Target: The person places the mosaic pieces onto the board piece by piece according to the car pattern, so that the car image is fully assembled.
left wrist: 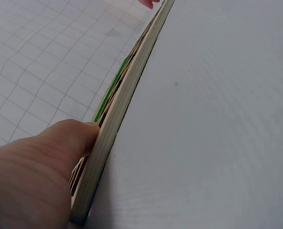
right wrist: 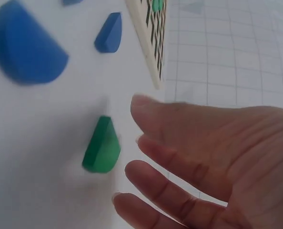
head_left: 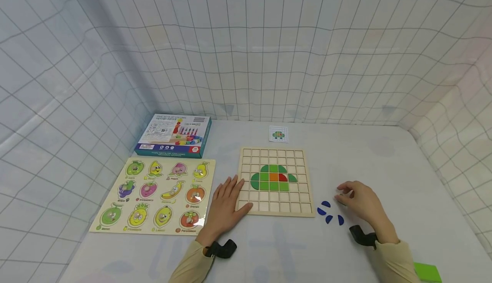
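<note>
A wooden grid board (head_left: 276, 206) carries green, orange and red pieces (head_left: 273, 178) set in its middle squares. My left hand (head_left: 226, 206) rests flat along the board's left edge, fingers straight and thumb over the lower left corner. In the left wrist view, the thumb (left wrist: 60, 148) presses at the board's side. My right hand (head_left: 363, 201) hovers right of the board, fingers loosely bent with nothing between them. Just off its fingertips, a green curved piece (right wrist: 102, 148) lies on the white table. Several blue half-round pieces (head_left: 326, 204) are scattered between that hand and the board.
A small pattern card (head_left: 278, 134) lies behind the board. To the left is a fruit puzzle board (head_left: 153, 197), with a printed box (head_left: 174, 134) behind it. A bright green object (head_left: 427, 272) shows at the lower right. Gridded cloth walls surround the table.
</note>
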### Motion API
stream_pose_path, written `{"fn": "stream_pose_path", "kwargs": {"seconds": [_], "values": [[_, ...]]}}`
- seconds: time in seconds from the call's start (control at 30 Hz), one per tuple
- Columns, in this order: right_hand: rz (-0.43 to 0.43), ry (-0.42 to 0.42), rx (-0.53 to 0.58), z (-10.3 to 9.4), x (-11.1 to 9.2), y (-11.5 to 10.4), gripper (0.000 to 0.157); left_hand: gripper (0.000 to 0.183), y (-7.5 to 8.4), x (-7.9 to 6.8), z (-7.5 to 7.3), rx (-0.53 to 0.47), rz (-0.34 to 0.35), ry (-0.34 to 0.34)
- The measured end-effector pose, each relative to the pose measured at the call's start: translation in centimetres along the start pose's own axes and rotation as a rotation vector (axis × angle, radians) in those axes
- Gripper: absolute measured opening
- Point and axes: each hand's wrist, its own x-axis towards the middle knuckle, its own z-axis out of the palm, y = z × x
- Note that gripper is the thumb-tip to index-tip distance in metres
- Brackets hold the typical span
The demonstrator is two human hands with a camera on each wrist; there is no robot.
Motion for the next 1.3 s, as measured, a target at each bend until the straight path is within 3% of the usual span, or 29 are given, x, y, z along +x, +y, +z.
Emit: {"fn": "stream_pose_path", "kwargs": {"seconds": [0.7, 1.1, 1.3], "values": [[0.042, -0.069, 0.049, 0.1, 0.1, 0.7, 0.021, 0.070, 0.1, 0.0, -0.2, -0.012, -0.003, -0.003], [0.018, 0.005, 0.060, 0.3, -0.1, 0.0, 0.021, 0.071, 0.2, 0.0, -0.3, -0.008, -0.007, -0.005], [-0.047, 0.047, 0.144, 1.0, 0.6, -1.2, 0.016, 0.070, 0.3, 0.1, -0.3, -0.010, -0.006, -0.005]]}}
